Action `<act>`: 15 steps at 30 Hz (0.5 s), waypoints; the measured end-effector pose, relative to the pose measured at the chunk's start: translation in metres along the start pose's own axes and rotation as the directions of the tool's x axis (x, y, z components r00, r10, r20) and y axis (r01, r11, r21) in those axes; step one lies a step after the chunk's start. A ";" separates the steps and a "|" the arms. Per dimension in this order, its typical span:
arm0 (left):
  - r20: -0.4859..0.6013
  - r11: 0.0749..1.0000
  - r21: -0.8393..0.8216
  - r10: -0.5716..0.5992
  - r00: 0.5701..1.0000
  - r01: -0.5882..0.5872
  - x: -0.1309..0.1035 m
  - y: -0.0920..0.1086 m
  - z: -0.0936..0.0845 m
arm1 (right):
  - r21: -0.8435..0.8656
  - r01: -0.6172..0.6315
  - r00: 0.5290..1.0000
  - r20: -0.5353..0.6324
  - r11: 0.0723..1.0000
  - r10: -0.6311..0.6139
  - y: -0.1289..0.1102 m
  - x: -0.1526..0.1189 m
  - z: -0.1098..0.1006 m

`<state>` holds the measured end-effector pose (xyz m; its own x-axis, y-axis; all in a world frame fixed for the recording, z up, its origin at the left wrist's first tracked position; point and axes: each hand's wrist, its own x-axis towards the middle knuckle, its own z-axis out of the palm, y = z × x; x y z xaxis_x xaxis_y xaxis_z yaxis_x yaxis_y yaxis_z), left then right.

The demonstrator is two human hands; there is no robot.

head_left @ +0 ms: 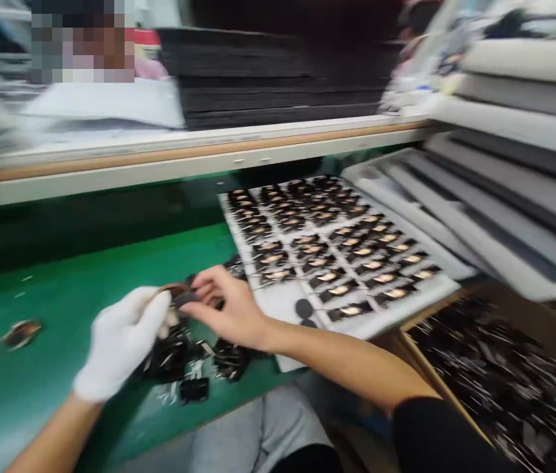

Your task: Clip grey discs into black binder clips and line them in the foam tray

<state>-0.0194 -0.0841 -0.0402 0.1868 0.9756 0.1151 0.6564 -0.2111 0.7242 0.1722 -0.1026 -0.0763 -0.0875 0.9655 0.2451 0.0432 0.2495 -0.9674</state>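
Note:
My left hand (pixel 123 338), in a white glove, pinches a small brownish ring-like part (pixel 173 288). My bare right hand (pixel 231 307) holds a small dark disc (pixel 186 299) between thumb and fingers, right against that part. Below both hands lies a loose pile of black pieces (pixel 172 358) on the green table (pixel 61 289). To the right, a white board (pixel 278 299) carries rows of black pieces with light, shiny centres, and dark round discs (pixel 303 308) lie near its front. Blur hides the fine detail of what I hold.
A single ring-like part (pixel 20 334) lies on the table at the left. An open box (pixel 448 387) full of dark pieces stands at the lower right. Stacked grey sheets (pixel 514 177) rise behind it. A shelf edge (pixel 184 157) crosses the back, with a person beyond.

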 end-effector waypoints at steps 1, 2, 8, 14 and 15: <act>0.015 0.999 -0.031 -0.025 1.000 0.025 -0.006 -0.004 -0.005 | 0.022 0.016 1.000 -0.016 1.000 -0.015 0.001 -0.001 0.000; 0.042 0.998 -0.064 -0.015 0.999 0.018 -0.010 -0.006 -0.008 | 0.039 0.026 0.999 -0.025 0.999 -0.025 0.001 -0.002 -0.001; 0.267 0.940 -0.321 -0.032 0.963 0.120 -0.007 -0.001 -0.012 | 0.056 0.035 0.998 -0.059 0.998 -0.032 -0.003 -0.003 -0.004; 0.379 0.922 -0.365 0.023 0.925 0.126 -0.010 0.003 -0.016 | 0.074 0.034 0.997 -0.068 0.997 -0.029 -0.004 -0.004 -0.005; 0.395 0.923 -0.367 0.038 0.918 0.119 -0.010 0.004 -0.016 | 0.070 0.037 0.997 -0.063 0.997 -0.032 -0.003 -0.005 -0.005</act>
<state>-0.0307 -0.0942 -0.0274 0.4851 0.8639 -0.1352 0.3601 -0.0565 0.9312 0.1772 -0.1074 -0.0744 -0.0256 0.9597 0.2797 -0.0298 0.2789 -0.9598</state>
